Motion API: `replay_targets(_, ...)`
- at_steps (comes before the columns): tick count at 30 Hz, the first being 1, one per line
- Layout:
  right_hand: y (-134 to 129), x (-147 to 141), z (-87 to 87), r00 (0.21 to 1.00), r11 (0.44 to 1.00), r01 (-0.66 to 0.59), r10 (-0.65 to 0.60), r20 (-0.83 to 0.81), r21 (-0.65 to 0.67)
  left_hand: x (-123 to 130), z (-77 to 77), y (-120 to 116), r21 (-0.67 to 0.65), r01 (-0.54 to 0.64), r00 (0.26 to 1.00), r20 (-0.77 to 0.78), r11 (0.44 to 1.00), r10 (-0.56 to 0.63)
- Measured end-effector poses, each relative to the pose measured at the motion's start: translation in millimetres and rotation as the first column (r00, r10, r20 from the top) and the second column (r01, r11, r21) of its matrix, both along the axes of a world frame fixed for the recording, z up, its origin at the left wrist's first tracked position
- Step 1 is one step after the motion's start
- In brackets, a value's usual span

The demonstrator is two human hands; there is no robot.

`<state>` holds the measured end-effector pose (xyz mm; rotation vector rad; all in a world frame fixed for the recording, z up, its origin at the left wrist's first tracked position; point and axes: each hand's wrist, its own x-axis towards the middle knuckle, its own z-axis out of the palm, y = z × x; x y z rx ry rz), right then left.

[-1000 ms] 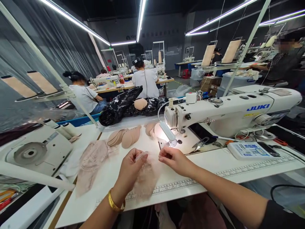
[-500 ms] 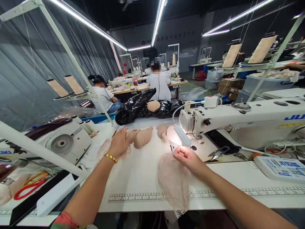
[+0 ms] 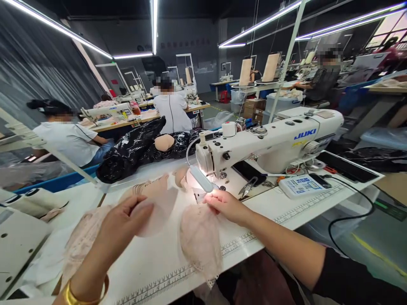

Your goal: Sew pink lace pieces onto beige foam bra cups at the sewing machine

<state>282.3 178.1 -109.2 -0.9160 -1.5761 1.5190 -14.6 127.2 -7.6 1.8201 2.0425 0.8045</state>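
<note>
Now your left hand (image 3: 122,222) has its grip pinched on a thin, pale pad (image 3: 160,207), blurry, up over the surface (image 3: 159,258). Your right hand (image 3: 229,206) has its grip pinched on the top of the lacy cloth (image 3: 201,237), just beside the sewing machine (image 3: 270,137). The cloth lies on the surface, its bottom tip at the front edge. It could snag there and go crooked if you tug. The pad might bend if you squeeze hard. The snips (image 3: 248,187) could poke you if your right hand slides over.
</note>
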Motion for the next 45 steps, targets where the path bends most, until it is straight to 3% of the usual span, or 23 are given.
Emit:
replay_targets(3, -2, 2, 4.6, 0.999, 0.999, -0.021, 0.02, -0.029, -0.036, 32, -6.9, -15, -0.162, 0.203, 0.974, 0.134, 0.966, -0.183)
replay_targets(7, -10, 2, 11.8, 0.997, 0.996, -0.074, 0.074, 0.018, 0.042, 57, -14.3, -14, -0.18, 0.31, 0.95, 0.087, 0.934, -0.299)
replay_targets(11, -26, 1, 25.7, 0.984, 0.981, -0.055, 0.021, 0.179, 0.186, 66, -17.0, -3, -0.12, 0.455, 0.886, -0.035, 0.882, -0.462)
replay_targets(13, -35, 1, 35.5, 0.97, 0.951, -0.098, 0.025, 0.243, 0.293, 69, -15.4, 5, -0.109, 0.621, 0.779, -0.023, 0.776, -0.627)
replay_targets(15, -42, 3, 45.5, 0.957, 0.902, -0.158, 0.039, 0.289, 0.402, 70, -12.4, 15, -0.178, 0.762, 0.643, 0.098, 0.623, -0.759)
replay_targets(16, -44, 4, 50.0, 0.952, 0.874, -0.162, 0.015, 0.307, 0.459, 69, -10.7, 20, -0.213, 0.792, 0.606, 0.159, 0.572, -0.779)
replay_targets(17, -46, 6, 54.0, 0.948, 0.84, -0.144, -0.036, 0.318, 0.523, 68, -9.0, 23, -0.23, 0.797, 0.6, 0.195, 0.558, -0.776)
replay_targets(19, -48, 7, 59.3, 0.933, 0.726, -0.063, -0.201, 0.298, 0.684, 62, -6.0, 27, -0.189, 0.755, 0.655, 0.171, 0.628, -0.736)
replay_targets(21, -48, 5, 60.0, 0.905, 0.538, 0.008, -0.363, 0.223, 0.843, 55, -3.7, 25, -0.052, 0.677, 0.735, 0.026, 0.734, -0.677)
replay_targets(22, -48, 3, 58.0, 0.889, 0.432, 0.024, -0.421, 0.178, 0.901, 50, -3.4, 21, 0.043, 0.648, 0.761, -0.083, 0.76, -0.644)
replay_targets(24, -45, -3, 49.1, 0.861, 0.27, 0.018, -0.493, 0.122, 0.963, 43, -5.4, 11, 0.24, 0.631, 0.765, -0.349, 0.738, -0.541)
replay_targets(25, -42, -6, 42.2, 0.85, 0.23, -0.006, -0.512, 0.127, 0.973, 40, -8.2, 5, 0.306, 0.641, 0.743, -0.477, 0.704, -0.47)
replay_targets(27, -33, -9, 25.1, 0.82, 0.222, -0.106, -0.532, 0.212, 0.969, 36, -17.8, -8, 0.319, 0.664, 0.674, -0.647, 0.676, -0.357)
replay_targets(30, -13, -4, 0.1, 0.745, 0.276, -0.38, -0.474, 0.469, 0.883, 37, -36.5, -21, 0.066, 0.622, 0.598, -0.683, 0.78, -0.419)
replay_targets(33, 4, 7, -12.3, 0.699, 0.247, -0.571, -0.355, 0.622, 0.783, 46, -48.3, -19, -0.135, 0.505, 0.643, -0.601, 0.853, -0.475)
replay_targets(37, 14, 15, -10.9, 0.733, 0.178, -0.612, -0.239, 0.637, 0.771, 58, -46.3, 8, -0.205, 0.406, 0.667, -0.599, 0.891, -0.442)
replay_targets(39, 16, 15, -9.9, 0.745, 0.151, -0.616, -0.208, 0.634, 0.773, 59, -41.3, 25, -0.241, 0.287, 0.663, -0.648, 0.927, -0.375)
replay_targets(42, 17, 16, -13.3, 0.776, 0.195, -0.57, -0.19, 0.601, 0.798, 55, -33.5, 40, -0.204, 0.115, 0.655, -0.72, 0.972, -0.229)
replay_targets(43, 18, 16, -15.4, 0.787, 0.221, -0.549, -0.188, 0.588, 0.806, 54, -32.0, 41, -0.159, 0.127, 0.655, -0.728, 0.979, -0.203)
replay_targets(45, 20, 17, -19.9, 0.799, 0.26, -0.522, -0.183, 0.573, 0.812, 57, -32.2, 38, -0.082, 0.3, 0.639, -0.723, 0.951, -0.263)
